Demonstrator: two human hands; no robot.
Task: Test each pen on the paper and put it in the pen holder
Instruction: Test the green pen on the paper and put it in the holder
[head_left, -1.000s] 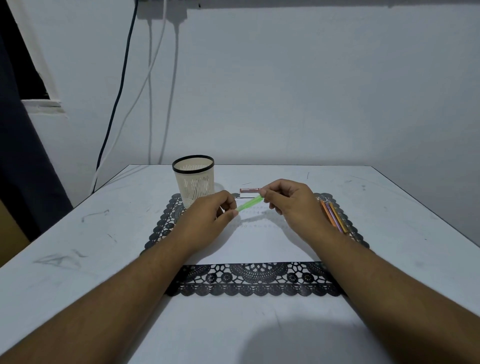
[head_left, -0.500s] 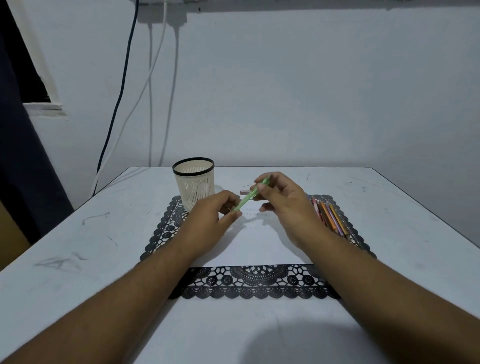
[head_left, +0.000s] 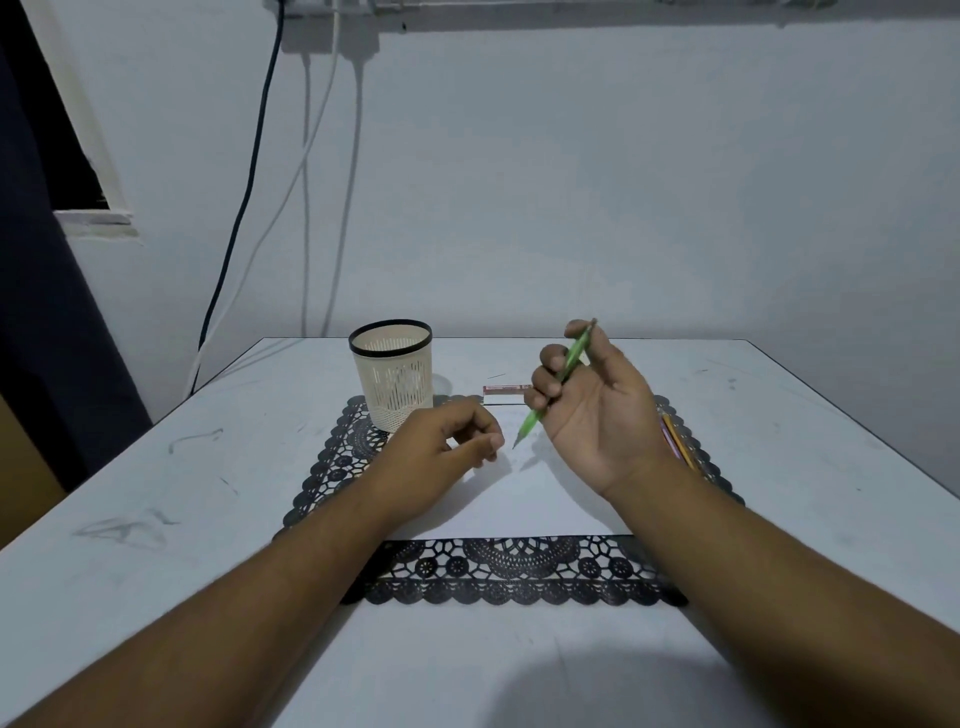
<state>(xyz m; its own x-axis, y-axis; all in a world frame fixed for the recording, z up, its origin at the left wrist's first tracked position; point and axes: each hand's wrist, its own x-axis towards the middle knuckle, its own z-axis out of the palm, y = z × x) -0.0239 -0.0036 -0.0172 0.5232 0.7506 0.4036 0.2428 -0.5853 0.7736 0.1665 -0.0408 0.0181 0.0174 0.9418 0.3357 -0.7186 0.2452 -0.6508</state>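
right hand: raised above the paper, palm turned toward the camera, fingers curled round the green pen
green pen: gripped in the right fingers, slanted, its tip pointing down and left just below the fingertips, its back end sticking up past the index finger; the tip hangs above the paper, not plainly touching it
left hand: lies on the paper just left of the pen tip, fingers loosely curled, thumb close to the index finger; whether something small is pinched between them cannot be told
paper: white sheet under both hands, lying on the black lace mat
pen holder: cream mesh cup with a black rim, upright on the mat's far left corner, beyond the left knuckles
other pens: a few coloured ones lying side by side on the mat, behind the right wrist
small pink-and-white object: at the paper's far edge, just beyond the right fingertips; too blurred to name
table: white, scuffed with grey marks
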